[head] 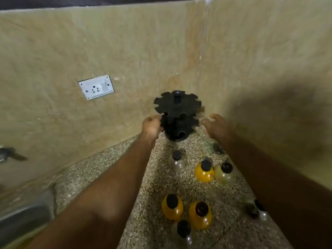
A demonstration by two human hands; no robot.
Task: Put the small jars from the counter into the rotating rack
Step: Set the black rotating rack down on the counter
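Observation:
A black rotating rack (pixel 177 112) with notched tiers stands in the counter's far corner, its slots holding nothing. My left hand (pixel 151 127) touches the rack's left edge with curled fingers. My right hand (pixel 216 126) hovers just right of the rack, fingers spread, holding nothing. Several small jars with black lids stand on the speckled counter (pixel 158 186) nearer me: a clear one (pixel 177 161), a yellow one (pixel 204 171), a pale one (pixel 224 172), two yellow ones (pixel 172 206) (pixel 200 214), and a clear one (pixel 183 230) at the bottom.
Beige marble walls meet in the corner behind the rack. A white socket plate (pixel 96 87) is on the left wall. A steel sink (pixel 23 218) and a tap (pixel 7 153) lie at the left. Two more dark-lidded jars (pixel 218 149) (pixel 255 208) sit beside my right forearm.

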